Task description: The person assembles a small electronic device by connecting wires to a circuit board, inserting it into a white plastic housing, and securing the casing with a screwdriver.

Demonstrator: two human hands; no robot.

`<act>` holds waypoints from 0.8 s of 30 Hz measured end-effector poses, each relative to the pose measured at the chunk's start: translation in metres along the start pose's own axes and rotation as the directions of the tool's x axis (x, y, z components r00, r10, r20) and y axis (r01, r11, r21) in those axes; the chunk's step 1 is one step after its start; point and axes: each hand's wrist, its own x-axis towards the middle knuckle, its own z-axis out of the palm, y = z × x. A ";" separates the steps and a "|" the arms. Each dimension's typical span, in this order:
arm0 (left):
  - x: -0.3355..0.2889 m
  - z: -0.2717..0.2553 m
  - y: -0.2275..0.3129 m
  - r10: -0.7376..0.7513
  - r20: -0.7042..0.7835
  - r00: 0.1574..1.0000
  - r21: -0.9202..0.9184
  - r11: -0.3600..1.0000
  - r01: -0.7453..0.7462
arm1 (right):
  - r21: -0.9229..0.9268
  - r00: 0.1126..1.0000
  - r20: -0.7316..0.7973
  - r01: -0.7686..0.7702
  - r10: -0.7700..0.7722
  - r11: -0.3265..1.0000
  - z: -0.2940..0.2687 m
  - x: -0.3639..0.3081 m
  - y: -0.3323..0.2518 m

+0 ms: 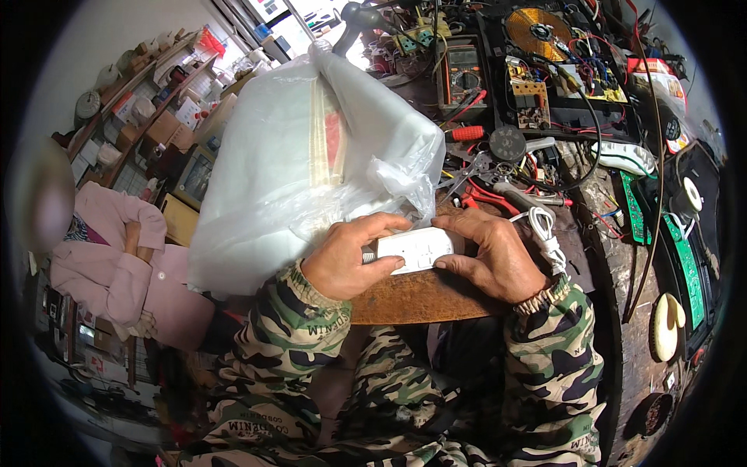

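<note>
A small white corded controller (419, 249) with a ribbed cord end lies between my hands at the wooden edge (405, 300) of the bench. My left hand (346, 257) grips its left end between thumb and fingers. Around its right end the thumb and fingers of my right hand (498, 257) are closed. A tied bundle of white cord (547, 240) rests beside my right hand. Just beyond my hands, on the left, sits a large pale bundle (264, 156) wrapped in clear plastic.
Pliers (490, 198), a red-handled tool (468, 133) and a multimeter (464, 74) lie behind my hands. An opened appliance with a copper coil (538, 33) is at the far right, near green circuit boards (683, 268). On the left stands a person in a pink coat (105, 249), before shelves (132, 101).
</note>
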 end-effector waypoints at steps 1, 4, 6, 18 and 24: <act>-0.001 0.000 -0.001 -0.014 0.017 1.000 -0.044 0.999 0.015 | -0.005 1.000 -0.006 0.018 -0.018 1.000 0.001 0.000 0.001; 0.005 -0.001 -0.009 -0.039 0.069 0.997 -0.184 0.982 0.051 | -0.042 0.999 -0.008 0.049 -0.049 0.998 0.001 -0.002 0.005; 0.006 -0.001 -0.015 -0.059 0.094 0.994 -0.269 0.960 0.082 | -0.065 0.999 0.016 0.048 -0.048 0.997 0.000 -0.003 0.003; 0.011 0.002 -0.022 -0.053 0.063 0.997 -0.250 0.966 0.068 | -0.376 0.899 -0.372 0.081 -0.230 0.923 0.004 -0.009 -0.007; 0.013 0.000 -0.030 -0.016 0.068 0.998 -0.258 0.966 0.033 | -0.264 0.994 0.011 0.111 -0.112 0.958 -0.020 0.028 -0.026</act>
